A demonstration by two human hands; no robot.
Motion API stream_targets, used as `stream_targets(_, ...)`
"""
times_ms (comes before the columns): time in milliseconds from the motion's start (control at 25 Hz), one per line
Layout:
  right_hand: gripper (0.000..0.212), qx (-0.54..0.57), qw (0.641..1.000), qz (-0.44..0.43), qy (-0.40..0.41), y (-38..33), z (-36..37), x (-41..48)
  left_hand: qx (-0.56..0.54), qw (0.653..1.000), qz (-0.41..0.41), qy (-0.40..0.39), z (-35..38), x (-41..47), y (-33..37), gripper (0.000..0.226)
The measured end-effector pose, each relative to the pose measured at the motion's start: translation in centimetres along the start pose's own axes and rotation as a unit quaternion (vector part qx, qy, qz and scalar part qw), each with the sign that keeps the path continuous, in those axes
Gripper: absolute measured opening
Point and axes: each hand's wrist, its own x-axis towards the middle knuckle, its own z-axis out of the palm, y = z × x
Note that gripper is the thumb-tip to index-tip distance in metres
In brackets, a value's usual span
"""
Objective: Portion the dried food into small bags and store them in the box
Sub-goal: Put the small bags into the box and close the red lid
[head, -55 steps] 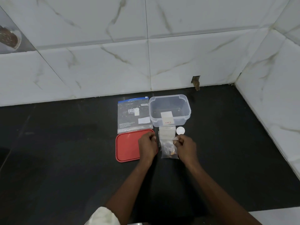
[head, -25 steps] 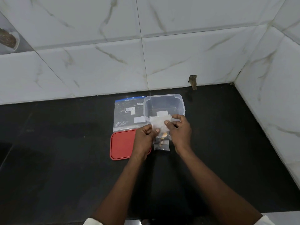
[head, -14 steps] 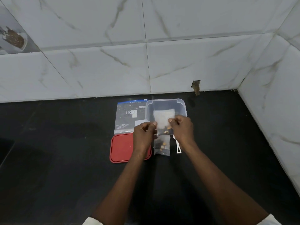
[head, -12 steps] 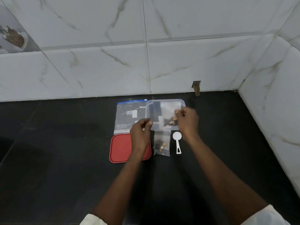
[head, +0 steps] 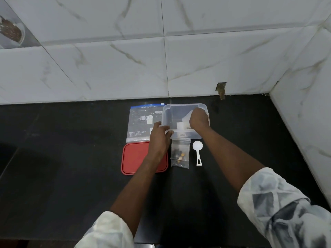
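One clear box (head: 201, 136) stands open on the black counter (head: 71, 158). The right hand (head: 198, 119) is inside it, pinching one small bag (head: 187, 116). The left hand (head: 159, 138) touches the box's near-left corner; whether it grips cannot be told. In front of the box lie one filled bag (head: 180, 153), one white scoop (head: 197, 151) and one red lid (head: 134, 158); one large zip bag (head: 140, 122) lies at its left.

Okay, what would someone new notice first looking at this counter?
The red lid stands out most, flat on the black counter, front left of the clear box. The right hand holds a small bag inside that box. In front of it, a filled bag lies beside a white scoop.
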Motion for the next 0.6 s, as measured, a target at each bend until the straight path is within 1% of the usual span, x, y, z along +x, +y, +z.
stream_targets(80,0.025,-0.072,0.996,-0.057,0.001,0.2,0.0,-0.3,-0.005,1.000,-0.006,0.004,0.2,0.0,-0.1,0.034)
stream_targets(160,0.025,-0.143,0.982,-0.120,0.034,-0.1,-0.7,-0.4,-0.005,1.000,0.000,0.007,0.3,0.0,-0.1,0.034)
stream_targets(200,0.026,-0.168,0.973,-0.148,0.057,-0.5,-1.0,-0.4,-0.007,1.000,0.002,0.008,0.3,0.0,-0.2,0.034)
stream_targets(240,0.026,-0.182,0.965,-0.178,0.062,-0.9,-1.2,-0.2,-0.010,1.000,0.004,0.010,0.2,0.0,-0.2,0.034)
stream_targets(280,0.026,-0.187,0.958,-0.214,0.035,-1.3,-1.3,0.0,-0.014,1.000,0.004,0.011,0.2,0.0,-0.2,0.034)
stream_targets(360,0.023,-0.166,0.941,-0.282,-0.089,-1.7,-0.7,0.7,-0.021,1.000,0.004,0.011,0.3,-0.1,-0.4,0.034)
stream_targets(400,0.020,-0.155,0.932,-0.298,-0.139,-1.6,-0.2,0.9,-0.018,1.000,0.008,0.010,0.3,0.0,-0.5,0.034)
stream_targets(440,0.018,-0.149,0.928,-0.299,-0.165,-1.3,0.2,1.0,-0.014,1.000,0.013,0.009,0.4,0.0,-0.6,0.035)
stream_targets(600,0.014,-0.163,0.930,-0.287,-0.161,-0.6,0.6,1.8,-0.010,1.000,0.016,0.019,0.3,0.1,-0.6,0.035)
